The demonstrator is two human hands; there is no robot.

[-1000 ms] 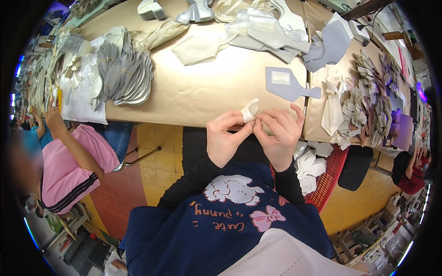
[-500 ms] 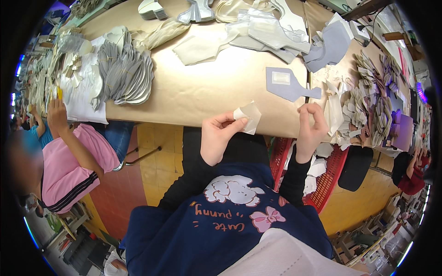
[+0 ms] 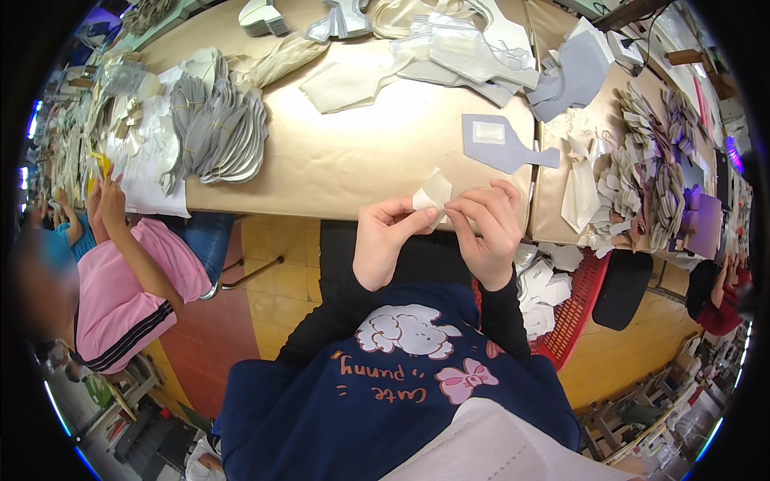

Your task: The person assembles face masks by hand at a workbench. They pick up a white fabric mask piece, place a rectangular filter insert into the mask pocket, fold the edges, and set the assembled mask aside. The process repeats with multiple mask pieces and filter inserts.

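Note:
Between thumb and fingers, my left hand (image 3: 385, 239) pinches a small cream-white piece of thin sheet material (image 3: 434, 191) over the table's front edge. The fingertips of my right hand (image 3: 491, 228) are pinched together at the right edge of the same piece. Its lower part is hidden behind the fingers. Farther off to the right lies a flat grey cut piece (image 3: 505, 154) with a narrow tail and a whitish rectangle (image 3: 488, 132) on it. Neither hand touches it.
Bundled grey cut pieces (image 3: 216, 128) lie at the left, and stacked pale pieces (image 3: 473, 56) along the back. Right of my hands are a strip of cream sheet (image 3: 579, 192) and many small bundles (image 3: 642, 176). A red basket (image 3: 573, 313) holds scraps below. A person in pink (image 3: 132, 289) works at the left.
My right hand has moved left from beside the cream strip to the small piece in my left hand. That piece has turned slightly. The person at the left has brought both hands together.

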